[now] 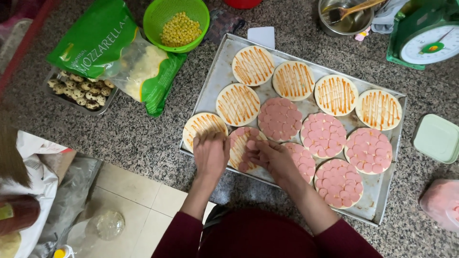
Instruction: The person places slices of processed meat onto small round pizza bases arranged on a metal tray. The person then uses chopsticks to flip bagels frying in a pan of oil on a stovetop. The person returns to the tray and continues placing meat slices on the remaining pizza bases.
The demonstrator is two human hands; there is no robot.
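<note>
Lower centre of frame: left hand (211, 154) and right hand (270, 159), fingers curled narrow, laying sausage slices (245, 165) on a dough round (242, 149) in a metal tray (215, 79).

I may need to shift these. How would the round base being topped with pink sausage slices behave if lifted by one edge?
The half-covered base under both hands looks thin and flat, so it would probably sag. Its loose sausage slices would likely slide off. The sauce stripes suggest a slippery top.

- One metal baking tray (217, 76) sits at centre.
- Eleven round dough bases: five fully covered in pink sausage slices, five sauce-striped only, one part-covered at 7 o'clock.
- Two hands.
</note>
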